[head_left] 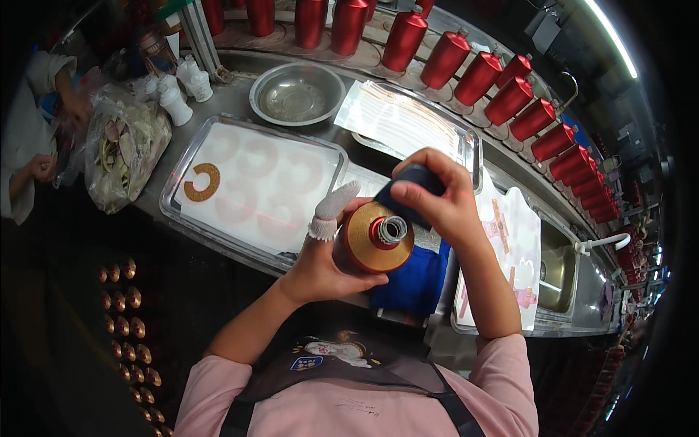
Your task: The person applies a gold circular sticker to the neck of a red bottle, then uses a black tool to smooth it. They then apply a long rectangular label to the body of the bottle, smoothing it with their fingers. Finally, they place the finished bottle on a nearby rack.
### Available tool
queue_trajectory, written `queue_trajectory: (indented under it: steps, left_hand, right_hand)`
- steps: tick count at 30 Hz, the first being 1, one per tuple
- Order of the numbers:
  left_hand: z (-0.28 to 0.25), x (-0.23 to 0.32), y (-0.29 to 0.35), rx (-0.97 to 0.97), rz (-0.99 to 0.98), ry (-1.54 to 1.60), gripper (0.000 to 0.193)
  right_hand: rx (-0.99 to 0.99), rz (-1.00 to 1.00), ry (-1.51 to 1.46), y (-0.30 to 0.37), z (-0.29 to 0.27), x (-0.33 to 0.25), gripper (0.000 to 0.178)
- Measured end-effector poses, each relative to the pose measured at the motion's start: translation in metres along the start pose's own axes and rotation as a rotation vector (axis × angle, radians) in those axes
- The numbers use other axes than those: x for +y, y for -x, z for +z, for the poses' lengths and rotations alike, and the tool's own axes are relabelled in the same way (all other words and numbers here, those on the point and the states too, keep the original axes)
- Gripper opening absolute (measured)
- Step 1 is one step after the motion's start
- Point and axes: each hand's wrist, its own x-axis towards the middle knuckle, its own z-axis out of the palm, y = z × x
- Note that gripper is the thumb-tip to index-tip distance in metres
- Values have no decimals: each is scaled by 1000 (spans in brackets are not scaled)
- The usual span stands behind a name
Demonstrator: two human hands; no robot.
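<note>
Above the blue cloth [411, 288], left hand [320, 273] grasps bottle [364, 247], neck [392, 230] facing up (long axis roughly along the sightline). Right hand [450, 200] pinches dark pad [422, 178] at bottle's far-right edge.

The central bottle [368, 251] is dark red below a gold top, with a red collar [376, 231] around its silvery neck [394, 229]. From it, the pad [424, 177] at one o'clock is dark navy, the finger cover [338, 202] at eleven pale grey, and the cloth [409, 293] at five bright blue. Toward ten, a gold C-shaped piece [213, 182] stands out against a white sheet [255, 200] mottled with faint beige-pink rings. The row of bottles [444, 58] at one is glossy red; six o'clock brings a pink shirt [328, 416] and a black apron [399, 357] with a multicoloured print.
</note>
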Motion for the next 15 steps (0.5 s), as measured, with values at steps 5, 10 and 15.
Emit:
queue_trajectory:
  steps: [5, 10, 15]
  left_hand:
    - [17, -9, 3, 210, 208, -135, 90]
    - [47, -24, 14, 433, 432, -172, 84]
    - [60, -27, 18, 616, 291, -338, 75]
  right_hand:
    - [145, -108, 22, 30, -2, 3, 20]
    - [328, -302, 215, 96, 28, -11, 26]
    - [61, -481, 271, 111, 64, -17, 35]
